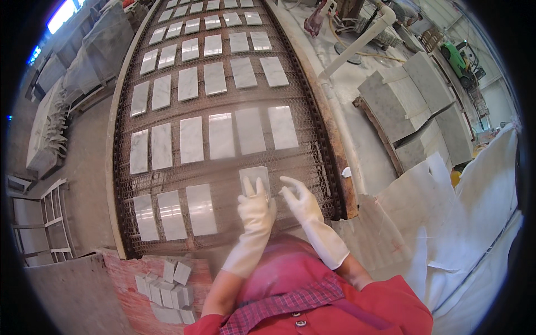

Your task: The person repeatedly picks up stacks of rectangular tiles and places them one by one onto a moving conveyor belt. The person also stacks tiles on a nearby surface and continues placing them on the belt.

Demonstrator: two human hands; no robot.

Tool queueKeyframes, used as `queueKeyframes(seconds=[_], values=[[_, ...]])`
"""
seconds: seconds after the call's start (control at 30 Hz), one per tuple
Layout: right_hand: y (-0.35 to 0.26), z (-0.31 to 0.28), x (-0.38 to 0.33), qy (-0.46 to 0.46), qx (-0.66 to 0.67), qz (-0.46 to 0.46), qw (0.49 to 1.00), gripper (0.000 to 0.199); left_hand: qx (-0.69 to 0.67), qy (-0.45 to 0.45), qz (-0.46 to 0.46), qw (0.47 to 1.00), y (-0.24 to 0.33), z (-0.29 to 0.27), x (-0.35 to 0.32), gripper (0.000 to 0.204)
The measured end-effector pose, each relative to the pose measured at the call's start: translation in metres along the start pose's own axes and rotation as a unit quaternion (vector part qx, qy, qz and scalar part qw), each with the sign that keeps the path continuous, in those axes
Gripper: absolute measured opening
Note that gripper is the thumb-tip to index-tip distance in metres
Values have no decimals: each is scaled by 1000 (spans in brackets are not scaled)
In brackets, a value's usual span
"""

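Both hands wear long cream rubber gloves. My left hand [255,207] lies over the near part of a pale marble tile [254,172], its fingers spread on the face; the hand hides the tile's lower edge. Just right of that tile, my right hand [301,202] is held above the mesh with fingers apart and curved, nothing between them. Under the tiles runs a brown wire-mesh conveyor belt [229,167]. In the same near row, three tiles lie to the left, the closest being a glossy white tile [201,209].
Several rows of tiles [215,78] stretch away along the belt. A rusty side rail [340,190] bounds its right. Small stone blocks [167,289] sit on a red board [125,285] at lower left. Stacked slabs [391,103] stand right, beyond white sheeting [419,206].
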State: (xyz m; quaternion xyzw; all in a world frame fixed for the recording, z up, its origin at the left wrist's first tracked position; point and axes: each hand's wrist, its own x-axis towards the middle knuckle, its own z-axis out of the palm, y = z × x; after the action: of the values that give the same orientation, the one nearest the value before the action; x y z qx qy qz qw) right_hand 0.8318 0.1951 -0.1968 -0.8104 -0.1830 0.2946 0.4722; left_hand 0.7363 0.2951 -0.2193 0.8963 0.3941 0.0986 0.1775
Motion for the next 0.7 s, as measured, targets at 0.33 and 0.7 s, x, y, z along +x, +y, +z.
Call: queueKeyframes(seconds=[0.33, 0.7], values=[[8, 23, 19, -315, 372, 110, 866, 58, -463, 14, -129, 877, -14, -21, -24, 76], [-37, 17, -4, -348, 418, 153, 825, 50, -201, 94, -9, 975, 3, -13, -37, 73]])
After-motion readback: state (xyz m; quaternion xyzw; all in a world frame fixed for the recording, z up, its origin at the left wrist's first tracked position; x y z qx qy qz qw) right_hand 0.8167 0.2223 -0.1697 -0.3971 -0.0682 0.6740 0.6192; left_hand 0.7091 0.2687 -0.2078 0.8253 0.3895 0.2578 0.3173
